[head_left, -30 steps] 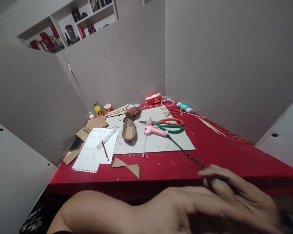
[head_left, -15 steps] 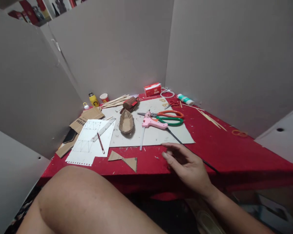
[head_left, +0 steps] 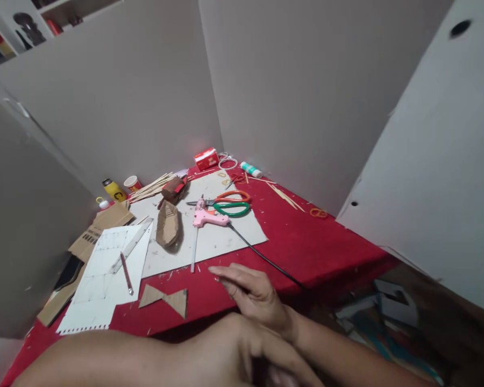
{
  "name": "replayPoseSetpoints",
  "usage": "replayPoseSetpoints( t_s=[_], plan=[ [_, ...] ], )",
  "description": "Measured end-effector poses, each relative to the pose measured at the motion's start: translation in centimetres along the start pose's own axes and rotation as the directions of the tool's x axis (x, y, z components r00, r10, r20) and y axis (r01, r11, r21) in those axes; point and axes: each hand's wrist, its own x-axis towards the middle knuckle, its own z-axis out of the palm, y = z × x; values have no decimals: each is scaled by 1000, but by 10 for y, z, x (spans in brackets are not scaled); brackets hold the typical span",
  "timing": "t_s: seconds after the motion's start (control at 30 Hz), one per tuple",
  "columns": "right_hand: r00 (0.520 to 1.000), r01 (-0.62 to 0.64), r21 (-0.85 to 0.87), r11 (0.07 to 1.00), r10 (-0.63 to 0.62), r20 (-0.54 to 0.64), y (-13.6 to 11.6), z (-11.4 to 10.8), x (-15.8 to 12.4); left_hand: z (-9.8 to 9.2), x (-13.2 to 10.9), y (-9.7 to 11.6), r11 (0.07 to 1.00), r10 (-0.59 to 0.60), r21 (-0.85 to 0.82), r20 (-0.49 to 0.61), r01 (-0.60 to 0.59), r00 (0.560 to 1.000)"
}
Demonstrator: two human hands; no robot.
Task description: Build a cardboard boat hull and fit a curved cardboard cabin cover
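Observation:
Over the front edge of the red-covered table, my right hand (head_left: 248, 290) is open, its fingers stretched to the left and nothing in it. My left hand (head_left: 246, 346) reaches across the bottom of the view, close to my right wrist; its fingers are loosely bent apart, partly cut off by the frame, and I see nothing in them. Beyond my right fingertips lies a pink hot glue gun (head_left: 210, 217) with a glue stick in it. To the left of my right hand are two joined cardboard triangles (head_left: 175, 301). A boat-shaped cardboard piece (head_left: 168, 224) rests on the pale sheet (head_left: 242, 239).
Large scissors (head_left: 232, 209) with orange and green handles lie behind the glue gun. At left are a drawing (head_left: 92, 293), a ruler (head_left: 139, 239), a pencil (head_left: 126, 273) and cardboard (head_left: 115, 215). Wooden sticks (head_left: 153, 187) lie farther back. A black cord (head_left: 266, 258) runs over the table edge.
The view has swung to the right, so the table's things sit farther left. My left arm has swung across, bringing my left hand into view beside my right wrist. My right hand stays open.

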Motion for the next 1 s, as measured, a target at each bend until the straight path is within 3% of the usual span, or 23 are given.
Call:
replayPoseSetpoints(
  t_s=[0.1, 0.23, 0.33, 0.57, 0.73, 0.87, 1.0],
  plan=[
    [999, -15, 15, 1000, 15, 29, 4, -1, -3, -13, -9, 23, 981, -145, -147, -148, 124, 978],
    [986, -83, 6, 997, 81, 144, 7, -4, -6, -24, -11, 7, 968, -126, -243, -232, 68, 965],
    [983, -40, -18, 999, 42, 176, 4, -7, -4, -30, -9, -4, 970, -106, -238, -230, 50, 967],
    [992, -83, -109, 991, 92, 90, -4, -3, 0, -34, -19, 1, 996, -68, -76, -236, 51, 969],
    [990, -138, -146, 980, 141, 7, -8, 2, 1, -35, -30, -3, 982, 117, 173, -276, -70, 954],
    [991, -134, -187, 973, 137, 5, -7, 3, 0, -37, -32, -15, 955, 175, 282, -276, -94, 945],
    [994, -98, -176, 980, 105, 33, -6, 2, -1, -43, -29, -25, 938, 251, 322, -375, -129, 893]
  ],
)
